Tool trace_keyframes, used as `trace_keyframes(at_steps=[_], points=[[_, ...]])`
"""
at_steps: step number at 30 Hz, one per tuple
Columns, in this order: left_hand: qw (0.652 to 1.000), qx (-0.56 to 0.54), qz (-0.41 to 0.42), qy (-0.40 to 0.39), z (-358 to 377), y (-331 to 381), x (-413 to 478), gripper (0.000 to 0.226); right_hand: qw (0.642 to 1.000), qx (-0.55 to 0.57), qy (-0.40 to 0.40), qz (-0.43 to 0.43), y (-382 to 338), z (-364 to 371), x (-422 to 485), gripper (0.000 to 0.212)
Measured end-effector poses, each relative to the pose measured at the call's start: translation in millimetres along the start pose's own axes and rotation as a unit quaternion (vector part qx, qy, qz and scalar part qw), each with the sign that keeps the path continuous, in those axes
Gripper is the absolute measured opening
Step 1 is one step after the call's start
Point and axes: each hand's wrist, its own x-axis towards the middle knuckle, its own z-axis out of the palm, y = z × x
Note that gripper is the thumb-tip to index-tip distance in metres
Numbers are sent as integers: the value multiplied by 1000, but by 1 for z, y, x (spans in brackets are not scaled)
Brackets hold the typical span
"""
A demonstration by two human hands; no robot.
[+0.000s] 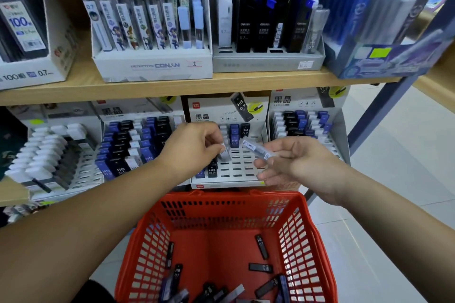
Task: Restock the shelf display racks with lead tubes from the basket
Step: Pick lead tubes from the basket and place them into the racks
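Head view: on the upper shelf [172, 86] a white box [152, 66] reads "DETECTIVE CONAN" with a tag "2". At its 9 o'clock a box [27, 76] is marked "100" and "0.7". At its 3 o'clock stands a grey tray [268, 63] of black tubes whose print is mostly too blurred to read. Below, the middle rack [236, 176] has a header picturing a tube marked "HB 0.7", and its own tubes read "HB 0.7". The neighbouring racks are cut off or smeared. The left hand [194, 147] hovers over this rack, its grip pinching a pale tube [225, 151] at the fingertips. At its 3 o'clock, near but apart, the right hand [295, 162] pinches a clear tube [256, 149] with a barcode label, which juts toward 10 o'clock. At 6 o'clock of both hands the red basket [305, 241] holds loose dark tubes [177, 272], some marked "HB 0.7". Its near edge is cut off.
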Motion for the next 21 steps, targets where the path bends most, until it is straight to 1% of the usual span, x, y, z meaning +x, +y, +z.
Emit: trace_keyframes(at_steps=[2,5,9,12,14,15,17,19,21], points=[[1000,9,-1,-5,6,-2,3,9,1000,-9,26,-4,0,-3,-2,22],[1000,2,-11,-7,9,-3,10,8,998,-15,47,-25,-2,-7,-5,26],[999,13,10,-29,5,-6,15,9,999,-6,25,-31,0,-7,-4,17],[996,42,52,-51,4,-5,15,10,998,5,20,-52,0,-5,-2,14],[992,56,95,-60,8,-6,14,12,998,46,12,-50,-1,-3,-1,18],[990,59,110,-61,11,-7,14,11,996,75,1,-41,-2,-2,-1,24],[990,55,113,-61,13,-7,14,7,992,125,-16,-19,-3,-1,0,30],[991,53,112,-58,12,-8,15,8,990,143,-11,-9,-2,1,0,25],[990,50,123,-43,11,-9,12,11,991,136,9,-3,-1,3,2,21]])
